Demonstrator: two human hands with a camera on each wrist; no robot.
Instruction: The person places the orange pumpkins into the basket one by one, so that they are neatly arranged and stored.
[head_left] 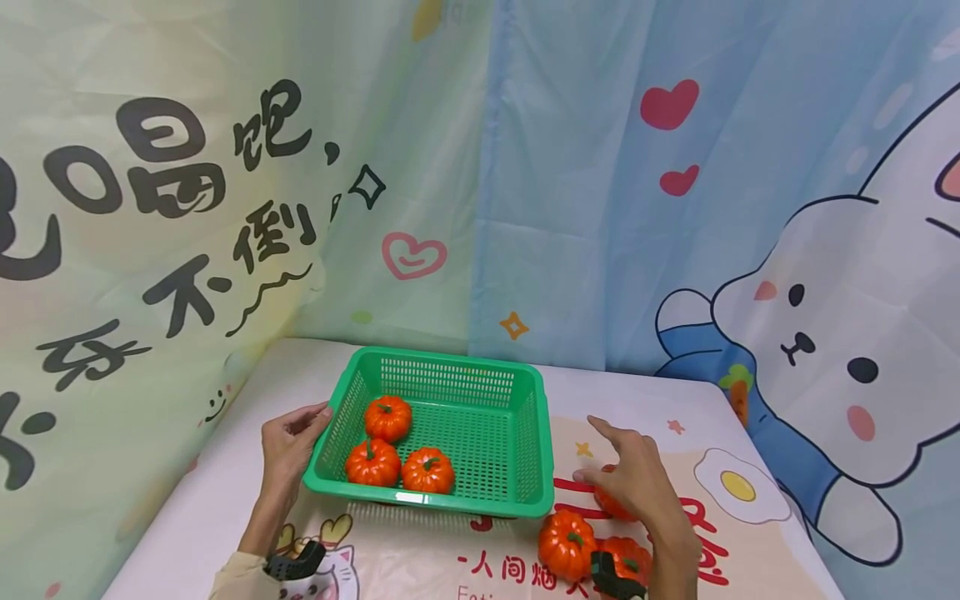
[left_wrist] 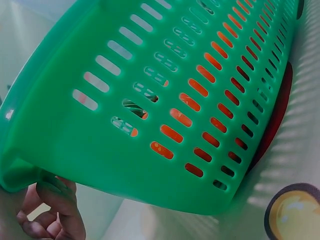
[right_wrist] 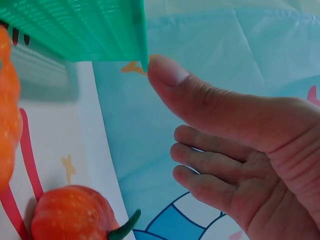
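Observation:
A green plastic basket (head_left: 480,450) holds three small orange pumpkins: one pumpkin (head_left: 387,418) at the back left and a pumpkin (head_left: 373,462) and another pumpkin (head_left: 428,472) along the front. My left hand (head_left: 288,442) grips the basket's left rim, its fingers curled under the lip in the left wrist view. To the right of the basket, my right hand (head_left: 633,475) is held with fingers spread and nothing in it. Its thumb (right_wrist: 170,75) comes close to the basket's corner in the right wrist view. Below this hand lie a pumpkin (head_left: 567,545) and another pumpkin (head_left: 630,560); a third pumpkin (head_left: 611,498) is partly hidden by it.
The table is covered with a printed cloth (head_left: 420,550) bearing red lettering, a fried egg and a cat. A shadow falls under the basket's front edge. Behind the table hangs a curtain (head_left: 555,208) with hearts and a rabbit.

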